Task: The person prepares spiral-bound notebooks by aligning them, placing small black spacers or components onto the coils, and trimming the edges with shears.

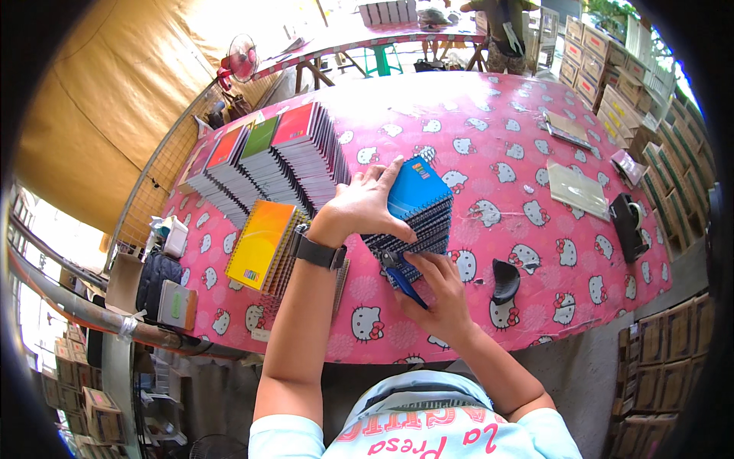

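Note:
A tall stack of blue-covered spiral notebooks (421, 187) stands on the pink table, its wire bindings along the near side. My left hand (368, 200), a black band (317, 251) on its wrist, rests against the stack's left side with fingers spread and the thumb over the near edge. In my right hand (442, 294) is a pair of blue-handled pliers (404, 281); their dark jaws touch or nearly touch the coils low on the stack. Left of my forearm sits a stack of yellow spiral notebooks (261, 243).
Taller stacks of red notebooks (297, 126) and green notebooks (260, 138) stand at the far left. A black curved piece (505, 281), a clear plastic sheet (577, 190) and a black tape dispenser (628, 227) lie right. Cartons (596, 57) are piled beyond; a person (506, 34) stands at the back.

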### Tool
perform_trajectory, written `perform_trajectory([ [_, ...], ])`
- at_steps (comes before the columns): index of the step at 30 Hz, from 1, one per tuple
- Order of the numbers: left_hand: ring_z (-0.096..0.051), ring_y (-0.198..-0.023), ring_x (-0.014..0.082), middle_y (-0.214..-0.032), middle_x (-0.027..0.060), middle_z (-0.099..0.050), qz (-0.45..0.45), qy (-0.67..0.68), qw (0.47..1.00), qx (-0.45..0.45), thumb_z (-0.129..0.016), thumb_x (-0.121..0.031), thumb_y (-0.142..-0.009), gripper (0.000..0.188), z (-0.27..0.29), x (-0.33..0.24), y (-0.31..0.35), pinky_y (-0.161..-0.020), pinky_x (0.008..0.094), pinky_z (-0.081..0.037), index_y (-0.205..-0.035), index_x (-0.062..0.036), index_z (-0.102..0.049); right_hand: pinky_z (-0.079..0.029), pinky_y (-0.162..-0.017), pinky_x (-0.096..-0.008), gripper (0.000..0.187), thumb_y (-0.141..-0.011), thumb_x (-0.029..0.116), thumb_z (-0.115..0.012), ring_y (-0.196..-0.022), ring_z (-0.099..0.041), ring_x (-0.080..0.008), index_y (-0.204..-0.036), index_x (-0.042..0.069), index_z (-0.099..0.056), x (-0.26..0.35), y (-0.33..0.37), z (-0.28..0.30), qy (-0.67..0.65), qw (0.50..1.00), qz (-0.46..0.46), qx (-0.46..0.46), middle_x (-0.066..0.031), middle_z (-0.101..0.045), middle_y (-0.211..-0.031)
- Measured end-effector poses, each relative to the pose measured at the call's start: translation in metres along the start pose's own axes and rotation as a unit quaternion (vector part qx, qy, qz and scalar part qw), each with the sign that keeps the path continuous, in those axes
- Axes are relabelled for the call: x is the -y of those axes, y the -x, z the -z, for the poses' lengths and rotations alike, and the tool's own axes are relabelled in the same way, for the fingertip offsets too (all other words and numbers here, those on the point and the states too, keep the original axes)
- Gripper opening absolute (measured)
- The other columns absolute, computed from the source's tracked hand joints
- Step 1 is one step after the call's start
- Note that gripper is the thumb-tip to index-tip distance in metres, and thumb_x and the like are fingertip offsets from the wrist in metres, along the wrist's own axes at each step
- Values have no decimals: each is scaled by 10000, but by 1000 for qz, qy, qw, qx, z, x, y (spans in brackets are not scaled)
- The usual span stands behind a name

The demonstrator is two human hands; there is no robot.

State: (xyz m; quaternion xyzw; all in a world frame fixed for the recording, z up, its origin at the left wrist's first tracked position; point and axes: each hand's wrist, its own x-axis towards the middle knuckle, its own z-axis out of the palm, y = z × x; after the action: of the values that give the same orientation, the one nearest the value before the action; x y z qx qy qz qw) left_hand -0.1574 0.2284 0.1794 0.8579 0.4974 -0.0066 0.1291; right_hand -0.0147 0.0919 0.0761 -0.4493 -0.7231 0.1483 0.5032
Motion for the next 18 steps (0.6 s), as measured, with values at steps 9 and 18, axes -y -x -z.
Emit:
perform_trajectory([
  [9, -317, -1308, 417, -1423, 202, -317, 17, 14, 1000, -9, -717, -464, -508, 1177, -4, -2, -2, -1032, 550, -289, -1486, -142, -147, -496, -734, -408, 448, -775, 178, -667, -868, -616, -301, -1182, 34, -548, -4, 3, -7, -226, 963, -138, 48, -135, -615, -980],
  [18, -293, -1331, 420, -1442, 231, -297, 32, 13, 999, -12, -705, -442, -495, 1168, -2, -7, 3, -1034, 562, -274, -1484, -145, -160, -497, -713, -386, 477, -763, 169, -677, -851, -605, -305, -1190, 16, -529, -2, 5, -12, 56, 997, 35, -36, -145, -616, -978],
])
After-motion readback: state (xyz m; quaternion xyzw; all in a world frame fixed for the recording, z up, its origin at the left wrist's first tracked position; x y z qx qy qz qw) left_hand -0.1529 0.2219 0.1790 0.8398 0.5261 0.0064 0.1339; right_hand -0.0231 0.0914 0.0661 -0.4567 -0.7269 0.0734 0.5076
